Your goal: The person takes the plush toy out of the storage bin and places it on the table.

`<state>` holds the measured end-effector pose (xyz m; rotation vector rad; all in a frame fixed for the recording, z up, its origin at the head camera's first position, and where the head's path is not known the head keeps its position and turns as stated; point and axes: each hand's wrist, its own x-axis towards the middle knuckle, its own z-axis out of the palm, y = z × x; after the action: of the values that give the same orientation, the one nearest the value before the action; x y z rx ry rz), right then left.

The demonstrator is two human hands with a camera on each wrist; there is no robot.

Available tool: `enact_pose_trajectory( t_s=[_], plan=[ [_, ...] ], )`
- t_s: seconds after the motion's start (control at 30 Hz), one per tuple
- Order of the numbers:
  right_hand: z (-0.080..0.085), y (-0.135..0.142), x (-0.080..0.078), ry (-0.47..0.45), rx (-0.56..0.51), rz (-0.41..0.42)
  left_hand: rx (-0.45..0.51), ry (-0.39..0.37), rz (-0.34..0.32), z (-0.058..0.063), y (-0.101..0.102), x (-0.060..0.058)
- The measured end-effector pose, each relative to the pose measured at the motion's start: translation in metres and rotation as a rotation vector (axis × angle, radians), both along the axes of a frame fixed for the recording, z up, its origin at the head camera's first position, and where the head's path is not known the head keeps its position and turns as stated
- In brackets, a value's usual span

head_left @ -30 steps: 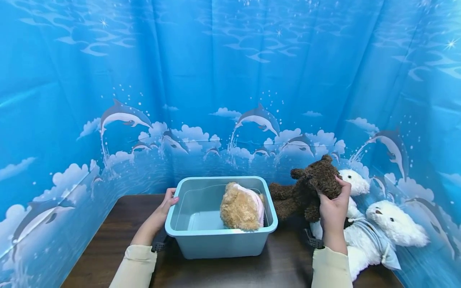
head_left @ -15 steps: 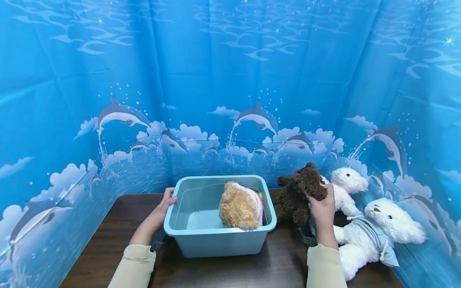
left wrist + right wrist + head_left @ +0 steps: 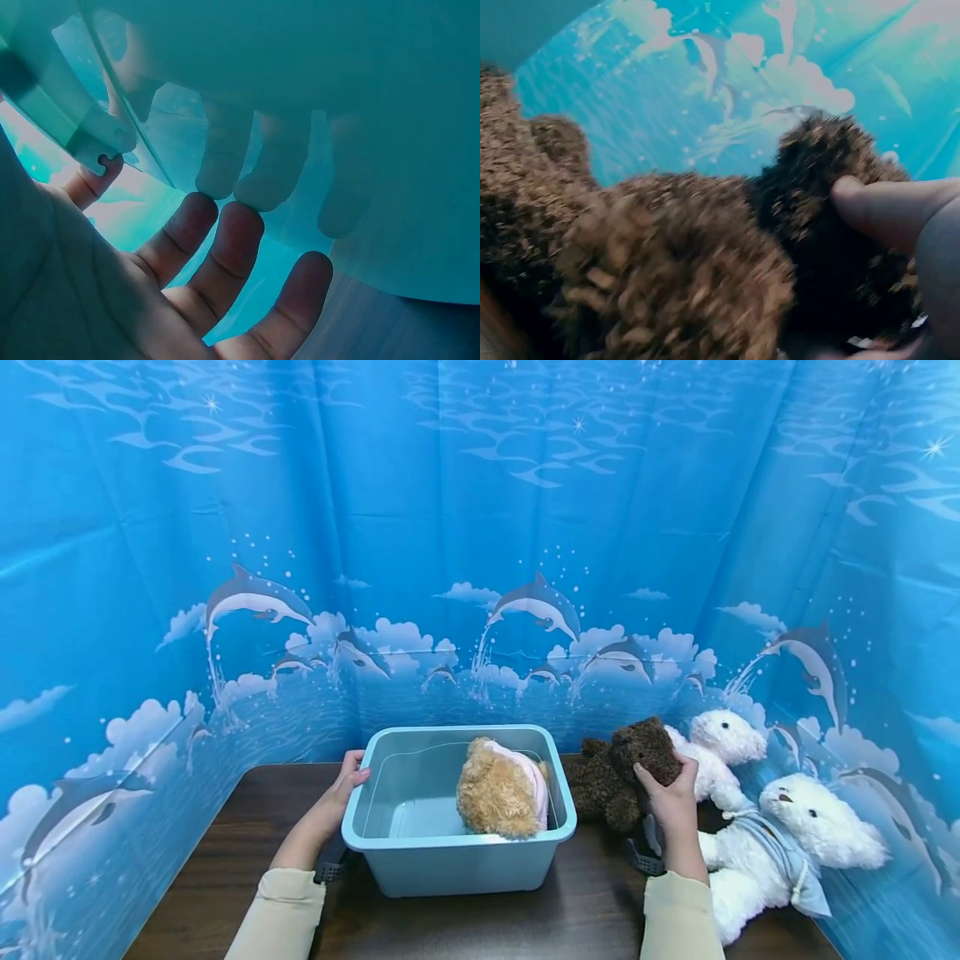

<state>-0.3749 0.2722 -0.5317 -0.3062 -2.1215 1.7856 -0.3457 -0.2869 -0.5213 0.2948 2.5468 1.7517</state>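
My left hand [image 3: 347,783] holds the left rim of a light blue plastic bin [image 3: 457,867]. In the left wrist view the fingertips [image 3: 241,225] touch the bin's outer wall [image 3: 405,187], and the thumb hooks over the rim. My right hand [image 3: 672,802] grips a dark brown teddy bear [image 3: 600,781] by its head, right of the bin. In the right wrist view the thumb [image 3: 885,206] presses into the brown fur [image 3: 682,262]; most other fingers are hidden. Inside the bin's right half lies a tan plush toy [image 3: 495,789] with a pink band.
Two white plush toys lie right of my right hand: one with a light blue garment [image 3: 795,835], the other [image 3: 723,743] behind it. The bin stands on a dark wooden table [image 3: 247,852]. A blue dolphin-print curtain [image 3: 480,527] hangs around the table.
The brown teddy bear's head has come down and left with my right hand, which uncovers more of the white toys. My left hand stays on the bin rim.
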Motion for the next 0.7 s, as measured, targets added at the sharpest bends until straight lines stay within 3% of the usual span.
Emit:
enact_pose_trajectory(
  t_s=[0.2,0.5,0.7],
  plan=[
    [0.0009,0.0056,0.0024,-0.054,-0.030,-0.015,0.002,-0.006,0.008,-0.0017,0.0010,-0.0005],
    [0.0030,0.0064,0.0015,-0.039,-0.093,0.034,0.006,-0.010,0.020,-0.0028,0.0013,-0.0039],
    [0.0089,0.0114,0.0047,-0.082,0.024,0.014,0.018,-0.014,0.027,-0.0024,0.0020,-0.0039]
  ],
)
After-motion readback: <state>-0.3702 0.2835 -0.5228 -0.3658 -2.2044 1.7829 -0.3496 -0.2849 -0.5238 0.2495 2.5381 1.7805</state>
